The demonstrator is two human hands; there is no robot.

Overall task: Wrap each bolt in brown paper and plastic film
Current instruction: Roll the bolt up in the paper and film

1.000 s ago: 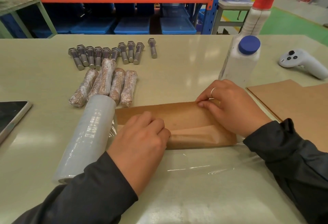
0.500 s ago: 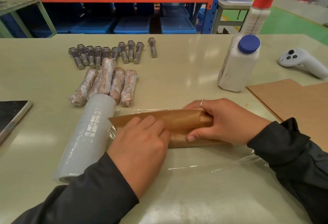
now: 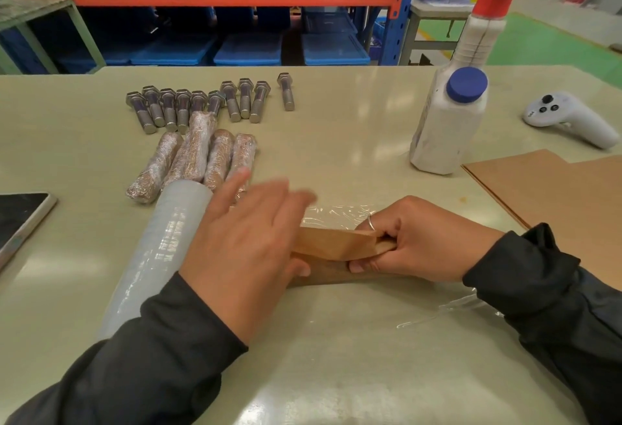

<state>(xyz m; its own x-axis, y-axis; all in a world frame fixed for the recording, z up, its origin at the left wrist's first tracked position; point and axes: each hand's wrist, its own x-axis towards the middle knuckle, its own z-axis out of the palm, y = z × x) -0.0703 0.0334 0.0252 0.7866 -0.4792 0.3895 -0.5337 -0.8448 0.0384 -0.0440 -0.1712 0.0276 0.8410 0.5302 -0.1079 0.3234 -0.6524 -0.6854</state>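
we see one container on the counter (image 3: 336, 128): a white plastic bottle (image 3: 446, 121) with a blue cap, upright toward the far right; its contents cannot be told. no legible writing shows on the bottle or on the film roll.

the task item, a brown paper roll (image 3: 336, 249), lies near the counter's middle on a sheet of clear plastic film (image 3: 340, 216); the bolt inside is hidden. the right hand (image 3: 417, 243) grips the roll's right end, fingers curled around it. the left hand (image 3: 249, 239) rests over the roll's left end with fingers straight and spread, blurred; the thumb touches the paper.

the film roll (image 3: 158, 249) lies just left of the left hand. beyond it, four wrapped bolts (image 3: 192, 162) lie side by side, and a row of bare bolts (image 3: 202, 103) lies toward the far edge.

flat brown paper sheets (image 3: 555, 195) lie at the right edge, a white controller (image 3: 565, 118) beyond them. a dark tablet (image 3: 20, 216) lies at the left edge. blue bins (image 3: 249, 47) stand under an orange rack beyond the counter.
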